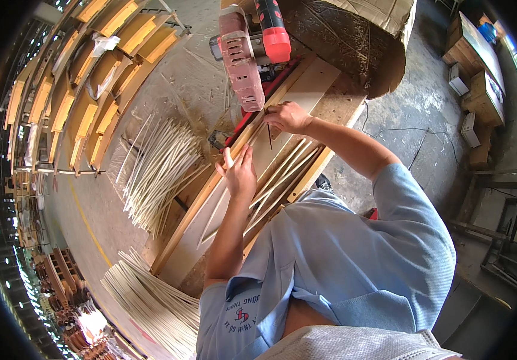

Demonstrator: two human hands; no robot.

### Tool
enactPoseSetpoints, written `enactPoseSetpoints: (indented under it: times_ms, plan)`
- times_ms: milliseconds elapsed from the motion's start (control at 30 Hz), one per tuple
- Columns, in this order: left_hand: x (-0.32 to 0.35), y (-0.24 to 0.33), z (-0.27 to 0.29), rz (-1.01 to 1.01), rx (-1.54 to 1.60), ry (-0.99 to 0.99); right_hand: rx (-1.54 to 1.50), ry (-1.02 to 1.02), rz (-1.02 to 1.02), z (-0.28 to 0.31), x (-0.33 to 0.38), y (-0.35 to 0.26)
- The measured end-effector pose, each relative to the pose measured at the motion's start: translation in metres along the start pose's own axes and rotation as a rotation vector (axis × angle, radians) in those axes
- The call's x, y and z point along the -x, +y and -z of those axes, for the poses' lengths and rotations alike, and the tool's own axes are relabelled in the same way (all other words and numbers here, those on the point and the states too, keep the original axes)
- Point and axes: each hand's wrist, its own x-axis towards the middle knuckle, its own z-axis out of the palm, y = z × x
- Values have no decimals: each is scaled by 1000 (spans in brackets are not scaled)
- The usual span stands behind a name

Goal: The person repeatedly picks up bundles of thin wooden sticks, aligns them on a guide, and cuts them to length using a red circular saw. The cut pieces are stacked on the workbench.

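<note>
My left hand (241, 177) rests at a long wooden rail (189, 225) on the bench, with its fingers stretched and spread against the wood. Farther along the same rail, my right hand (289, 117) is closed, its fingertips pinched on a thin dark stick (270, 138) that points back toward me. Just beyond that hand stands a dusty red power saw (241, 63) with a red and black handle (273, 33). Several thin pale wooden rods (279, 174) lie loose on the bench between my forearms.
Bundles of pale rods lie left of the bench, one beside it (162, 168) and one nearer me (150, 297). A large cardboard box (354, 45) stands behind the saw. At the far left is a rack (93, 90) of curved wooden parts. A cable (420, 131) crosses the right floor.
</note>
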Motion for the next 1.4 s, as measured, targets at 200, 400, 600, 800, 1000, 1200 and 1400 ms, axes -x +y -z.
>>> enactPoseSetpoints:
  times_ms: [200,400,600,800,1000,1200,1400]
  plan:
    - [-1,0,2,-41,-42,58,132,-95,69,1,-6,9]
    - [-2,4,3,-41,-63,76,132,-48,90,1,-2,15]
    - [-2,1,2,-54,-40,97,71,-26,-1,1,-1,7]
    - [-4,3,5,-42,-17,100,59,5,-34,-9,3,11]
    - [-2,5,12,-96,-5,54,39,28,-60,-14,5,13]
    - [0,10,12,-20,-44,-75,26,6,-135,-9,4,5]
    - [0,12,13,-18,-47,-119,-211,-249,-184,40,12,0]
